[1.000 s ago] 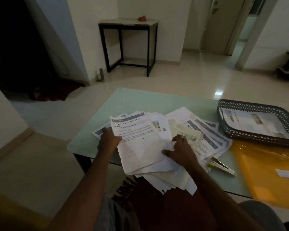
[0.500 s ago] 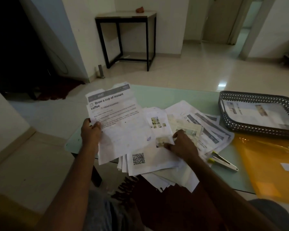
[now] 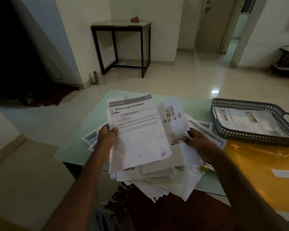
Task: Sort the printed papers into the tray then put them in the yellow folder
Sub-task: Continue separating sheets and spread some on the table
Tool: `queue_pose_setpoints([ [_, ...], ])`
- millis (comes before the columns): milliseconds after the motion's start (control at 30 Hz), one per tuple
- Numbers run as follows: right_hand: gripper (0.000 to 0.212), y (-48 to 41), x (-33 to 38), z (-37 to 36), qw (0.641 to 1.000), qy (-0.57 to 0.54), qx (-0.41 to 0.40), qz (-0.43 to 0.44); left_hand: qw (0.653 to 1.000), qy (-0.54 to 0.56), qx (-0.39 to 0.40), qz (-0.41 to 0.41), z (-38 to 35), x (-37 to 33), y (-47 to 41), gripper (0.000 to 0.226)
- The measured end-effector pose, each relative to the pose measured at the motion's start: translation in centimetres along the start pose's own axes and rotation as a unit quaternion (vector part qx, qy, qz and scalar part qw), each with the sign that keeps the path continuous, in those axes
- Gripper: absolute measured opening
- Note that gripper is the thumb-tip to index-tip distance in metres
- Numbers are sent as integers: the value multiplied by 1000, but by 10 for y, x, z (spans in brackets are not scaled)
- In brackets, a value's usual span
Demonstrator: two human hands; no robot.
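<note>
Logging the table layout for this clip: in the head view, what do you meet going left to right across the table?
left hand → instant-coffee sheet it grips → photo sheet → right hand pinching it → grey tray with a sheet inside.

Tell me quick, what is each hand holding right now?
Left hand: grips the coffee sheet by its left edge.
Right hand: pinches a sheet with small photos.
</note>
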State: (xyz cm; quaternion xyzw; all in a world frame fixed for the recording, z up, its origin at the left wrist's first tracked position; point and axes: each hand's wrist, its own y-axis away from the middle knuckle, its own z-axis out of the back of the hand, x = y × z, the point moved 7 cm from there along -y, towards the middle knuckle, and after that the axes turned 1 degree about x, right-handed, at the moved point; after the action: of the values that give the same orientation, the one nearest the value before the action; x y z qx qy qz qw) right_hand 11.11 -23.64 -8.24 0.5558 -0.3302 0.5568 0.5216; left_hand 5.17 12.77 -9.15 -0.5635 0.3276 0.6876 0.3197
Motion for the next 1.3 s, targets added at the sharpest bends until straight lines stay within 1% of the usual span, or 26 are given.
queue_pose_setpoints([
  [67, 36, 7, 10, -10, 997, -57, 27, 37, 1000, 13, 18, 7, -11, 3, 0, 20],
  [133, 42, 12, 15, -26, 992, -89, 67, 62, 999, 26, 28, 21, -17, 5, 3, 18],
  [200, 44, 15, 18, -44, 991, -79, 92, 63, 997, 60, 48, 25, -24, 5, 7, 29],
  [233, 44, 17, 19, -51, 991, -72, 97, 59, 995, 76, 62, 19, -27, 4, 9, 35],
  [267, 41, 17, 21, -56, 991, -68, 97, 56, 994, 81, 73, 9, -29, 1, 11, 36],
  [333, 24, 20, 25, -65, 991, -85, 93, 40, 994, 79, 69, -15, -27, -4, 12, 30],
  [367, 31, 21, 26, -68, 992, -94, 86, 25, 996, 76, 48, -27, -22, -6, 10, 28],
  [400, 45, 18, 22, -68, 995, -77, 63, 11, 997, 64, 17, -33, -14, -9, 8, 26],
  [433, 54, 13, 16, -67, 999, -28, 32, 9, 997, 61, -14, -34, -5, -10, 6, 25],
  [467, 58, 8, 10, -63, 998, 54, -9, 23, 996, 66, -44, -34, 4, -13, 6, 24],
  [500, 58, 3, 1, -59, 985, 156, -55, 46, 994, 77, -72, -34, 13, -15, 5, 23],
  [533, 58, 1, -7, -57, 963, 249, -85, 56, 991, 87, -96, -36, 22, -17, 5, 23],
  [567, 63, 0, -18, -58, 946, 306, -94, 53, 988, 93, -116, -39, 30, -18, 5, 24],
  [633, 82, 0, -30, -63, 928, 360, -83, 50, 986, 99, -130, -45, 39, -19, 4, 25],
  [700, 86, -2, -34, -64, 933, 352, -61, 44, 986, 99, -126, -43, 41, -17, 4, 26],
  [767, 83, -9, -38, -57, 949, 313, -43, 11, 986, 104, -121, -40, 40, -18, 5, 27],
  [800, 78, -11, -39, -52, 956, 290, -38, -8, 986, 107, -118, -41, 39, -18, 4, 27],
  [833, 68, -13, -39, -46, 962, 270, -39, -23, 987, 102, -115, -40, 38, -18, 3, 27],
  [933, 24, -13, -37, -30, 964, 258, -54, -38, 991, 83, -92, -38, 34, -16, 1, 27],
  [967, 17, -13, -35, -27, 963, 262, -62, -33, 993, 77, -87, -36, 33, -14, -1, 27],
  [1000, 17, -13, -34, -25, 961, 266, -70, -28, 993, 70, -84, -36, 34, -14, -2, 27],
  [1033, 27, -12, -33, -25, 960, 269, -77, -24, 994, 63, -84, -36, 35, -13, -3, 26],
  [1133, 73, -10, -35, -29, 958, 274, -84, -23, 995, 49, -84, -35, 37, -11, -5, 25],
  [1167, 83, -9, -36, -31, 953, 289, -82, -20, 995, 42, -82, -35, 37, -10, -5, 26],
  [1233, 87, -9, -37, -34, 943, 322, -78, -14, 996, 29, -74, -36, 35, -10, -4, 27],
  [1300, 82, -11, -38, -35, 946, 316, -71, -22, 997, 16, -65, -41, 32, -12, -2, 29],
])
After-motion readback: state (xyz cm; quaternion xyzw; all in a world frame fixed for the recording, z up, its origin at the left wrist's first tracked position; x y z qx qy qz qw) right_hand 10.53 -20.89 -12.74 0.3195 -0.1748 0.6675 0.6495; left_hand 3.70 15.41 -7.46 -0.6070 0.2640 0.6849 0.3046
